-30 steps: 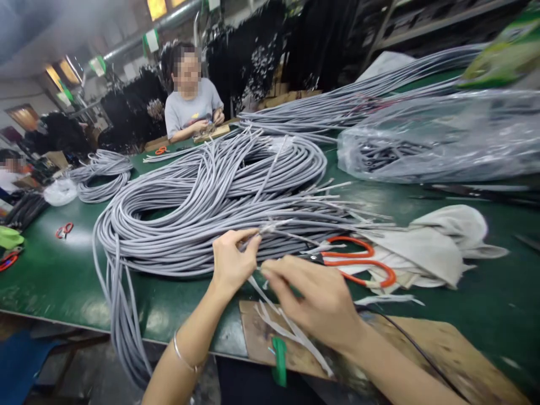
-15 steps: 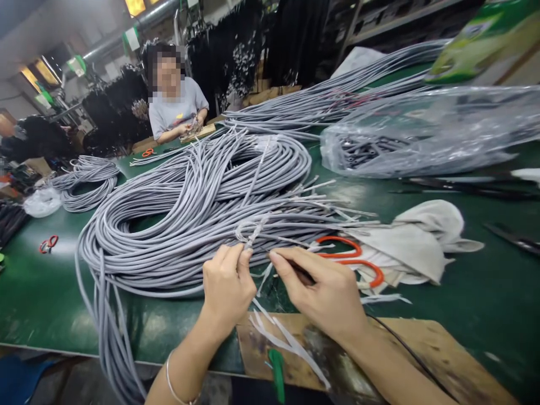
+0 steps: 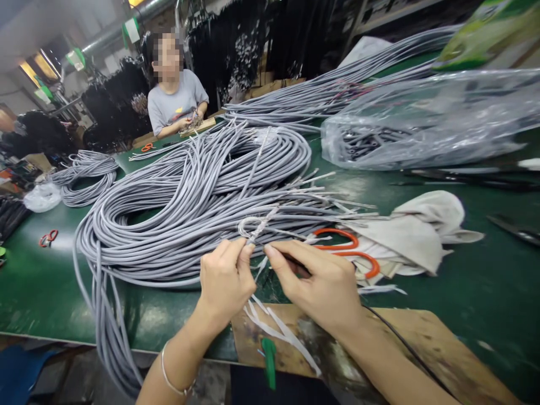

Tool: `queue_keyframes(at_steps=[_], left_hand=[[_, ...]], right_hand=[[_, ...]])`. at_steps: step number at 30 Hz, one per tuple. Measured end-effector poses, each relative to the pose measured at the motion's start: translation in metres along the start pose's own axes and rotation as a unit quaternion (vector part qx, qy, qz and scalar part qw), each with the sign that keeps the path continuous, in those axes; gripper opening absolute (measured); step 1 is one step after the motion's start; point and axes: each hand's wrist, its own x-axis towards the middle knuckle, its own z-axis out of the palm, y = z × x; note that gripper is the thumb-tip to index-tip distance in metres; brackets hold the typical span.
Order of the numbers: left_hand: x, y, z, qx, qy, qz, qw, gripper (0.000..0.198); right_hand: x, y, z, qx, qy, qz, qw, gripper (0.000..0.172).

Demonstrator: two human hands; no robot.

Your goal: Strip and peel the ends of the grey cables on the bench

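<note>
My left hand [image 3: 225, 275] is closed, with thumb and forefinger pinching a grey cable end [image 3: 260, 226]. Its pale, stripped strands stand up above the fingertips, and one loops to the left. Close by on the right, my right hand [image 3: 318, 275] is also closed, thumb against forefinger; a dark thing shows in its palm, too hidden to name. White strips [image 3: 291, 334] hang below the hands over a stained wooden board [image 3: 405, 323]. Beyond them lies a big coiled bundle of grey cables [image 3: 156, 247]. Orange-handled scissors [image 3: 371, 263] rest beside my right hand.
A crumpled white cloth [image 3: 426, 228] lies right of the scissors. Behind it is a clear plastic bag [image 3: 442, 124] of dark parts. Dark pliers-like tools [image 3: 512, 228] lie far right. Small red-handled scissors [image 3: 48, 238] sit left. A co-worker [image 3: 177, 101] sits across the green table [image 3: 37, 292].
The view has shifted slightly. Both hands keep their pinch, and the right fingertips are a little nearer the left hand. The co-worker's head is more upright.
</note>
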Motion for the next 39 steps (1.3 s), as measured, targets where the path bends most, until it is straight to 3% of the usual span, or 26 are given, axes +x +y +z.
queue_keyframes(at_steps=[7,20,29,32,36,39], left_hand=[[-0.002,0.000,0.003,0.006,-0.004,0.008,1.000,0.027],[0.000,0.000,0.003,0.013,0.024,0.023,0.999,0.027],[-0.003,0.003,0.003,-0.023,-0.060,0.032,0.997,0.025],[-0.002,0.002,0.004,-0.036,-0.084,-0.006,0.996,0.024],[0.002,-0.005,0.009,0.006,-0.118,-0.100,0.988,0.024],[0.006,-0.009,0.010,0.000,-0.144,-0.131,0.981,0.027]], right_hand=[[-0.001,0.001,0.000,-0.014,-0.009,0.034,0.999,0.024],[-0.001,0.000,0.000,0.010,-0.015,0.022,1.000,0.024],[-0.001,0.003,0.002,-0.001,-0.013,0.026,1.000,0.027],[-0.002,-0.001,-0.001,-0.004,0.007,-0.017,1.000,0.022],[-0.006,-0.010,-0.007,0.083,-0.043,-0.167,0.982,0.020],[-0.007,-0.008,-0.007,0.086,-0.038,-0.164,0.982,0.018]])
